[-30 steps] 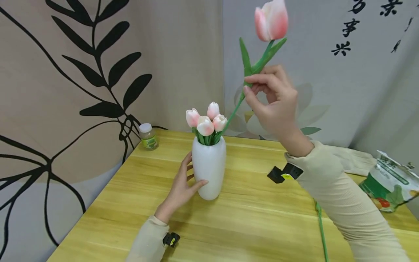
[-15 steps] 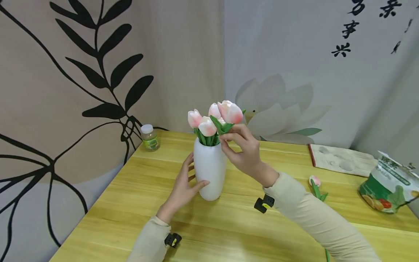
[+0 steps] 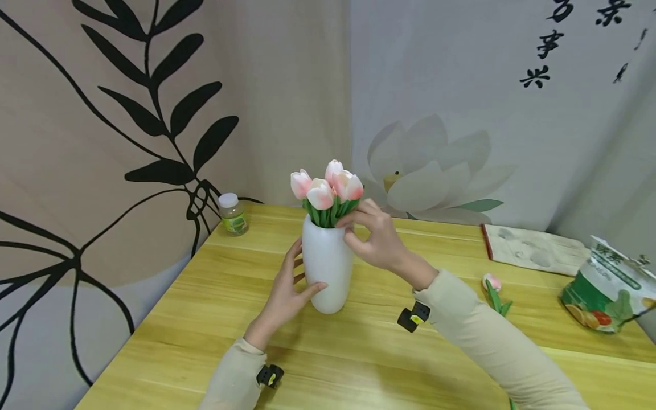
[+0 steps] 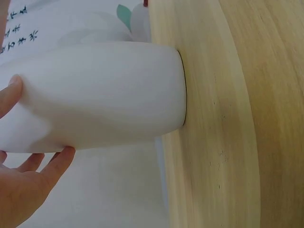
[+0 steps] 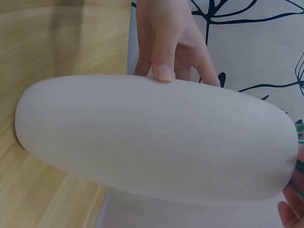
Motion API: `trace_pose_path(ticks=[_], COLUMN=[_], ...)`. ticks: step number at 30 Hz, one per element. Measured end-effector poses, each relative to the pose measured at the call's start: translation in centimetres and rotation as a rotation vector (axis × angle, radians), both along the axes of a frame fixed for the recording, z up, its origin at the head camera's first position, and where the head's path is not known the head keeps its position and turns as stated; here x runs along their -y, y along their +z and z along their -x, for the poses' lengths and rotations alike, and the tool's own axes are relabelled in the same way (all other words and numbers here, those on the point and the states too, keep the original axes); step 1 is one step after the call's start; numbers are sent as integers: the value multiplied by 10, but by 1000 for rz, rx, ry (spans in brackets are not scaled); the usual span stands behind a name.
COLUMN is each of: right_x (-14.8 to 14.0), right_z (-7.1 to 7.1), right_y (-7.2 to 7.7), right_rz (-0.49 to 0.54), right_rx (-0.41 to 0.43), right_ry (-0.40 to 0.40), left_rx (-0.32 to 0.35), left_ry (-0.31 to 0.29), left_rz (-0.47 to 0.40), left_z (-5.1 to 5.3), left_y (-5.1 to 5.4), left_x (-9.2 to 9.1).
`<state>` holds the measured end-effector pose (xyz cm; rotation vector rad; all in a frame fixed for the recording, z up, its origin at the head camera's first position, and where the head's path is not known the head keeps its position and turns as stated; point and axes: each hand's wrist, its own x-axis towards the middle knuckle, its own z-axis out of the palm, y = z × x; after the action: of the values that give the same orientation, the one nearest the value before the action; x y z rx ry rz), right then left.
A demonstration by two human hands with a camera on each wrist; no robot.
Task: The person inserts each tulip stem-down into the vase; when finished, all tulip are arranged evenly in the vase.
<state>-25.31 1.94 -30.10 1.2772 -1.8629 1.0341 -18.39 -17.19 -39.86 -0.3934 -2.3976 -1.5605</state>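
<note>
A white vase point(image 3: 328, 267) stands upright on the wooden table, with several pink-and-white tulips point(image 3: 320, 195) in its mouth. My left hand point(image 3: 281, 299) grips its left side, thumb in front and fingers behind; the left wrist view shows that hand point(image 4: 23, 192) around the vase point(image 4: 104, 95). At the right of the rim, my right hand point(image 3: 376, 239) pinches the green lower part of a tulip point(image 3: 348, 187), its fingertips partly hiding the stem. In the right wrist view only some fingers of it point(image 5: 292, 204) appear, by the vase's mouth.
Behind the vase to the left is a small white-capped jar point(image 3: 233, 215). A loose tulip point(image 3: 493, 285) lies to the right, partly hidden by my right sleeve. Farther right are a pale glove point(image 3: 535, 249) and a green-and-white bag point(image 3: 605, 290).
My right hand has brought the raised tulip down and left into the vase, and its bloom now sits among the others. My left hand has stayed on the vase.
</note>
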Motion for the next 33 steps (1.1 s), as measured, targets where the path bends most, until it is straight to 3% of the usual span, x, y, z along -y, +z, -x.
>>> trace_pose_path(ticks=[7,14,21,26,30,33], right_x=[0,11,11,8,6,5], right_z=[-10,-11,-4,-3,-3,-2], right_y=[5,15,15,6,0,-2], right_rz=[139,253,239,261,247,169], right_rx=[72,289,318,424,442,432], right_ry=[-20,-64,-109,-20,50,44], left_rx=[-18,-13,-11,-7,-11,-15], left_ry=[-1,4,8,7,13,13], left_rz=[7,8,10,6,11,16], left_z=[0,0,0,-1,-1,0], left_y=[1,0,0,0,-1,-1], left_x=[1,1,0,0,0,0])
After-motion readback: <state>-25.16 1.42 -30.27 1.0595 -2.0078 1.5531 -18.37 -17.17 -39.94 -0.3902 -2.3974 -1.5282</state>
